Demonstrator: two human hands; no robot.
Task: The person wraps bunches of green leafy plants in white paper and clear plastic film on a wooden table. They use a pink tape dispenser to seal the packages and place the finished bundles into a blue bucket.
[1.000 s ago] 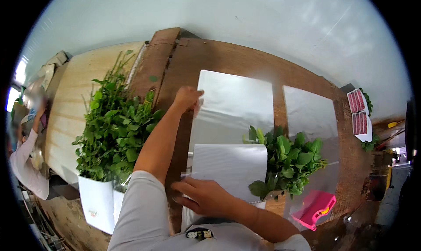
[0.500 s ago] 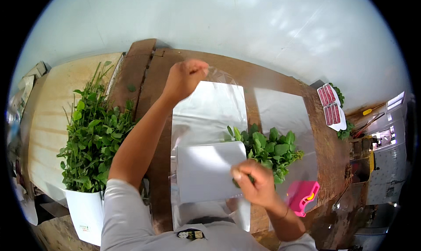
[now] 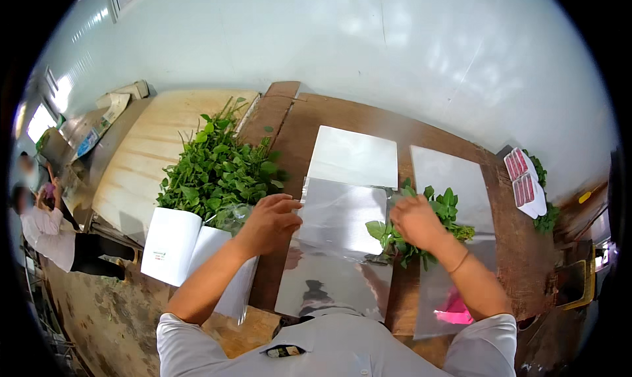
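Left hand (image 3: 268,224) is just left of the ribbed white sheet (image 3: 343,217), right hand (image 3: 419,223) over leafy stems (image 3: 450,209); whether their fingers grip anything, I cannot tell.

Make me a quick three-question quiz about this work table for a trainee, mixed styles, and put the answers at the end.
1. True or false: the right hand is closer than the left hand to the small leafy bunch.
2. Where are the red-and-white packs? A: between the hands. B: toward the table's right end. C: on the floor.
3. Fill in: the large leafy pile is on the ____ side of the small leafy bunch.

Key: 1 true; 2 B; 3 left.
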